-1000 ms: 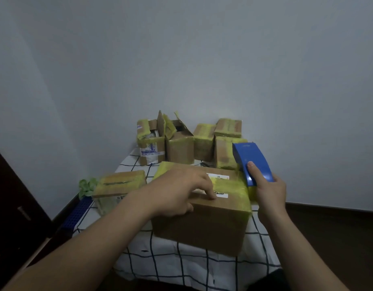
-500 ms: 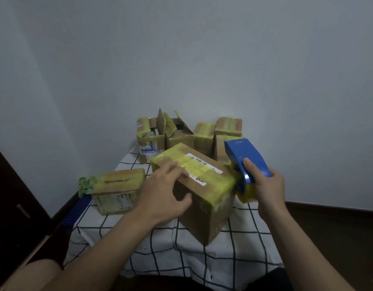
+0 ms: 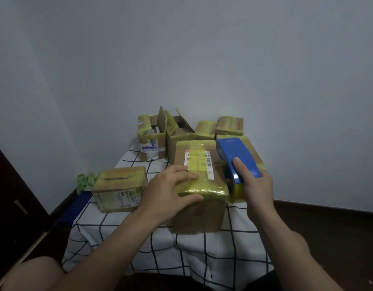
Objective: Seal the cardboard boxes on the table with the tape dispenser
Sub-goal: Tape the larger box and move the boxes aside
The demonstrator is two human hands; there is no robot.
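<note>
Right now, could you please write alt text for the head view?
A person's left hand rests on a yellow-taped brown cardboard box on a checked tablecloth, while the right hand holds a blue tape dispenser at its right edge.

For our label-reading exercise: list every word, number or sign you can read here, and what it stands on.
None can be read.
Front box, white label with barcode: print blurred.
Left box, side label: too small.
Back-left box, blue print: blurred.
Dispenser, faint mark on top: unreadable.
</note>
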